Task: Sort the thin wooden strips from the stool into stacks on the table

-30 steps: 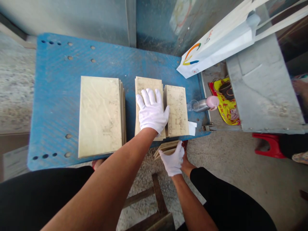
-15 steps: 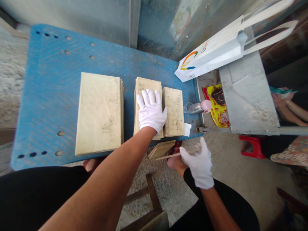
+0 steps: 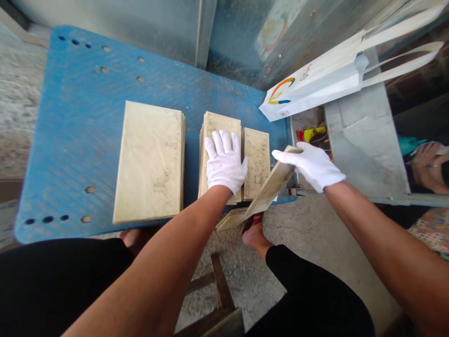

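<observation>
My left hand [image 3: 225, 159], in a white glove, lies flat with fingers spread on the middle stack of thin, cream-coloured rectangular boards [image 3: 220, 122]. My right hand [image 3: 310, 164], also gloved in white, grips one end of a single board [image 3: 271, 185], thumb on one side and fingers behind. That board is tilted over the near edge of the smallest stack [image 3: 256, 157]. A wider stack of boards [image 3: 149, 161] lies to the left. More boards [image 3: 231, 220] stand low beside the table's near edge, partly hidden by the held one.
The blue table [image 3: 80, 140] has holes near its left end. A white paper bag [image 3: 315, 89] stands at its far right corner, near a grey metal surface [image 3: 366, 140]. A wooden stool [image 3: 222, 285] is below, between my legs. Another person's hands [image 3: 428, 161] are at far right.
My right hand has risen from beside my knee to above the table's right edge, bringing a board up with it. My left hand stays on the middle stack.
</observation>
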Demonstrator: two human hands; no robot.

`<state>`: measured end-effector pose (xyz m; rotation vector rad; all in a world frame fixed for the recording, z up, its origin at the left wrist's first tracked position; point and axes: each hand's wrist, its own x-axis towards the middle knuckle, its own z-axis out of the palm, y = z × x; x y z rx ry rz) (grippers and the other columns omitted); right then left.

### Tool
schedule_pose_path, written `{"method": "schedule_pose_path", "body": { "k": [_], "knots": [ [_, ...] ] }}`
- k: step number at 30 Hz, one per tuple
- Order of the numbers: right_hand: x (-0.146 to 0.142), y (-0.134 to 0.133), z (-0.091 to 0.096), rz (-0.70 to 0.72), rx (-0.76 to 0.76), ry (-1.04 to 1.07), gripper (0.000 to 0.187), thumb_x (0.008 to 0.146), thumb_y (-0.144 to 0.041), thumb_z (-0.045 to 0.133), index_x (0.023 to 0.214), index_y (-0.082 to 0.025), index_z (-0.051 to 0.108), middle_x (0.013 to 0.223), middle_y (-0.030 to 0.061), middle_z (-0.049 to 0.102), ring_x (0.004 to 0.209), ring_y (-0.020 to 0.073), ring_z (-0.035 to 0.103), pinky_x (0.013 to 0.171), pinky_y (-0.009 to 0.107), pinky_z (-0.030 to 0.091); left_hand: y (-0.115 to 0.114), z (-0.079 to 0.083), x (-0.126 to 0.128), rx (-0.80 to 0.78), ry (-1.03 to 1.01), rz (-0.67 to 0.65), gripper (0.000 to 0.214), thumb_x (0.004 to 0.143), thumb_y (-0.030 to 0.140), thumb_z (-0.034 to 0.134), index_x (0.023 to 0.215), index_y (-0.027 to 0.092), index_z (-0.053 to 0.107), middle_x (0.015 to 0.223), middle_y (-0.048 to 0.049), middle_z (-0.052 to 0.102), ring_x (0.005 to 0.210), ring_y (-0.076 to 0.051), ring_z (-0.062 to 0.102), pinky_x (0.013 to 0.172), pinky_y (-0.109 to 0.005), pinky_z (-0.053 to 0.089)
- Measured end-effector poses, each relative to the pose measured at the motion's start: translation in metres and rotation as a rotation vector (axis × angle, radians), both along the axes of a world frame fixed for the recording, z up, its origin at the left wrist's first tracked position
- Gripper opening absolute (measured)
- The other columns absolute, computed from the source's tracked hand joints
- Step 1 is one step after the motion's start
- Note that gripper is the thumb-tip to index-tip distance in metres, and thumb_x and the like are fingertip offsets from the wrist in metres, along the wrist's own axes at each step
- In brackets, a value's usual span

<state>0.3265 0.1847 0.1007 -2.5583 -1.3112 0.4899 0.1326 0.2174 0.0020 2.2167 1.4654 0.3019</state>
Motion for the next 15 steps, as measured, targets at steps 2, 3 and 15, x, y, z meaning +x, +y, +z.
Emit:
{"method": "schedule_pose_path", "body": {
  "k": [2, 3, 15],
  "knots": [
    [0.01, 0.016, -0.013, -0.01, -0.096, 0.083, 0.06, 0.06, -0.063, 0.081, 0.092, -0.014, 0.069, 0.086, 0.0088, 0.071, 0.085, 0.0247, 0.066, 0.076, 0.04, 0.054, 0.0, 0.0, 0.0, -0.006, -0.009, 0.001, 0.078, 0.093, 0.047, 0.038, 0.155, 0.002, 0.023, 0.163, -0.0253, 0.018, 0.151, -0.045, 0.008, 0.119, -0.066, 0.002],
    [0.014, 0.023, -0.019, -0.018, -0.122, 0.121, 0.061, 0.061, -0.063, 0.081, 0.092, -0.013, 0.069, 0.087, 0.0093, 0.071, 0.085, 0.0242, 0.066, 0.075, 0.038, 0.054, 0.0, -0.001, 0.0, -0.009, -0.013, 0.003, 0.077, 0.093, 0.046, 0.038, 0.155, 0.003, 0.023, 0.164, -0.025, 0.018, 0.151, -0.045, 0.008, 0.119, -0.066, 0.002],
    [-0.003, 0.088, -0.065, -0.025, -0.361, -0.128, 0.089, 0.056, -0.068, 0.081, 0.114, -0.001, 0.069, 0.113, 0.0234, 0.068, 0.113, 0.0372, 0.064, 0.09, 0.046, 0.051, 0.002, -0.002, 0.0, -0.018, 0.004, -0.007, 0.076, 0.093, 0.044, 0.039, 0.155, 0.003, 0.023, 0.164, -0.0237, 0.019, 0.151, -0.045, 0.008, 0.121, -0.064, 0.002]
  ]
}}
